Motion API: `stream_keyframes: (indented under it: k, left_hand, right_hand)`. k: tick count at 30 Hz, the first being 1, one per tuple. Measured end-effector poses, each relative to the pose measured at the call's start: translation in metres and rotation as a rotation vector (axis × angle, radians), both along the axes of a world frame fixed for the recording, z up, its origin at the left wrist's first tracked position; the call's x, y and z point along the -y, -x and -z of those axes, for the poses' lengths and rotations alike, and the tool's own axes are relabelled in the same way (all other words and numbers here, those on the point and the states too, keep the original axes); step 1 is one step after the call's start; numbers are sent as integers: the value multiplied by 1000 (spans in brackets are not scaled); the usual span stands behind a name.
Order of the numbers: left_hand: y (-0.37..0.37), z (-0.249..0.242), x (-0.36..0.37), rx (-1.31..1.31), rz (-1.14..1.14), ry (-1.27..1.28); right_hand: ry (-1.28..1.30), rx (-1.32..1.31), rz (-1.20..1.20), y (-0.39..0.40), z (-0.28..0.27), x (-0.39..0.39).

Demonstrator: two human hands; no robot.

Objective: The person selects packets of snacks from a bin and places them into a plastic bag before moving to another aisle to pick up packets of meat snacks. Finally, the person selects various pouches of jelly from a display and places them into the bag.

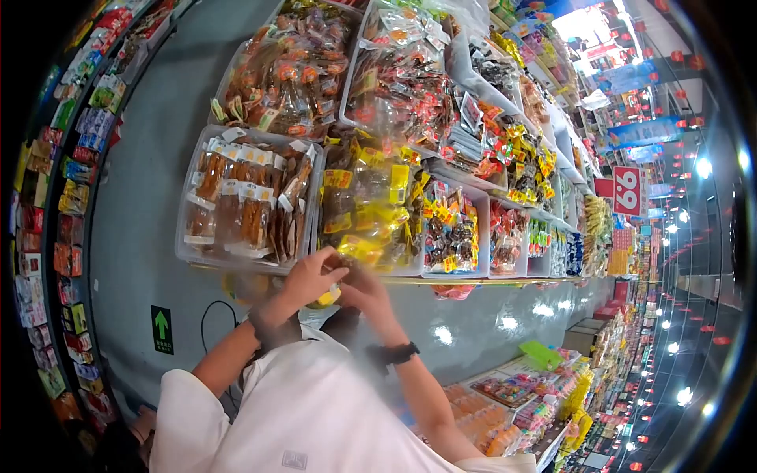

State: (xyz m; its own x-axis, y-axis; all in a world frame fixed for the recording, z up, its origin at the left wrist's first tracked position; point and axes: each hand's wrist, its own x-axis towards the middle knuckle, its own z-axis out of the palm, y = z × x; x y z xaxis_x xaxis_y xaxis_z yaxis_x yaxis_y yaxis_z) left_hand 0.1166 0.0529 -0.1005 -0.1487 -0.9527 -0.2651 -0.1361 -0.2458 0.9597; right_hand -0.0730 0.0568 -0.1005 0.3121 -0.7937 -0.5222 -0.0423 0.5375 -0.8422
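My left hand point(307, 280) is closed, its thumb and fingers pinched at the front edge of the bins. Close beside it, my right hand point(364, 296) has its fingers curled in, smeared by motion. Between and just above them is a blurred yellow snack packet point(359, 251), which both hands appear to grip; its lower part is hidden. A yellow piece point(330, 296) shows beneath the fingers. Right ahead stands a clear bin of yellow-labelled snack packets point(337, 180). To its left, another bin point(183, 240) holds brown vacuum-packed snacks with white labels.
More bins of packets point(288, 71) stretch behind and to the right along the display. Shelves of goods point(75, 197) line the far left. A green arrow sign point(162, 329) lies on the grey floor. Another goods display point(505, 410) stands at lower right. A red price sign point(627, 190) hangs farther off.
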Motion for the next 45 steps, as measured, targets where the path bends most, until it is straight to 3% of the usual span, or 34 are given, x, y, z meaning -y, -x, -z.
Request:
stream_keyframes:
  k: [1, 5, 7, 9, 11, 13, 14, 16, 18, 19, 20, 22, 25, 26, 29, 33, 34, 35, 37, 39, 41, 43, 45]
  left_hand:
    - [-1, 4, 2, 35, -59, 29]
    - [0, 28, 10, 93, -260, 135]
    - [-3, 34, 17, 231, -169, -49]
    - [-1, 32, 20, 354, -151, 11]
    - [1, 33, 23, 307, -173, 78]
    - [1, 44, 27, 370, -236, 160]
    - [-4, 30, 31, 378, -181, 39]
    - [-1, 42, 28, 369, -243, 128]
    - [-2, 62, 28, 412, -300, 312]
    - [-4, 58, 27, 416, -295, 309]
    - [-7, 52, 26, 253, -301, 189]
    - [-7, 41, 21, -94, -412, 94]
    - [-15, 21, 15, -81, -401, 102]
    - [-18, 17, 15, -45, -376, 142]
    - [-20, 23, 16, -44, -332, 136]
    - [-3, 31, 18, -7, -311, 28]
    - [3, 34, 16, 69, -346, 44]
    - [8, 37, 13, 69, -363, 58]
    - [13, 31, 11, 458, -345, 132]
    - [13, 25, 11, 460, -353, 128]
    - [15, 24, 10, 585, -418, 227]
    - [12, 24, 14, 570, -432, 181]
    - [7, 13, 19, 298, -438, 56]
  right_hand:
    - [26, 85, 53, -3, 9, 2]
    - [202, -183, 109, -3, 13, 10]
    - [274, -248, 72, 20, 14, 7]
    - [178, -224, 163, 40, -2, 10]
    - [280, -301, 159, 85, 15, 11]
    - [634, -460, 107, 128, 24, 12]
    - [751, -516, 90, 144, 20, 15]
    - [270, -397, 545, 170, 2, 21]
    - [255, -398, 571, 195, 1, 30]
    - [246, -398, 598, 207, 3, 33]
    - [239, -394, 599, 218, 7, 37]
    - [248, -519, 530, 231, 13, 51]
    - [260, -706, 550, 251, 17, 73]
    - [392, -829, 576, 253, 19, 82]
    - [473, -934, 575, 265, 18, 108]
    - [674, -1175, 325, 293, 31, 147]
    - [692, -1168, 261, 300, 36, 152]
    - [652, -798, 291, 304, 44, 158]
    - [460, -760, 277, 311, 53, 163]
    - [460, -684, 289, 304, 50, 166]
    - [469, -778, 319, 276, 21, 155]
    - [537, -821, 359, 278, 35, 153]
    - [659, -736, 442, 280, 44, 150]
